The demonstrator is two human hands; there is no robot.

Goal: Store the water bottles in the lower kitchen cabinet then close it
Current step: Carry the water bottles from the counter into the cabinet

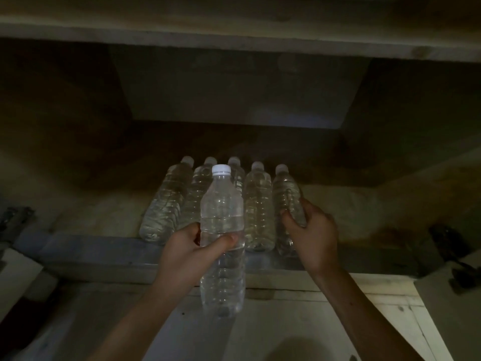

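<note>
I look into the dim lower cabinet [86, 212], which stands open. Several clear water bottles with white caps stand in a row at the front of its floor. My left hand [190, 248] grips one more clear bottle [222, 230] around its middle and holds it upright in front of the row, over the cabinet's front edge. My right hand [309, 230] wraps around the rightmost bottle of the row [287, 196], low on its body. The middle bottles are partly hidden behind the held one.
The cabinet's front sill [104, 259] runs across below the bottles. Metal hinges sit at the left side [15, 220] and the right side [447, 243] of the opening. Bare cabinet floor shows on both sides of the row and behind it. A shelf edge [234, 40] spans the top.
</note>
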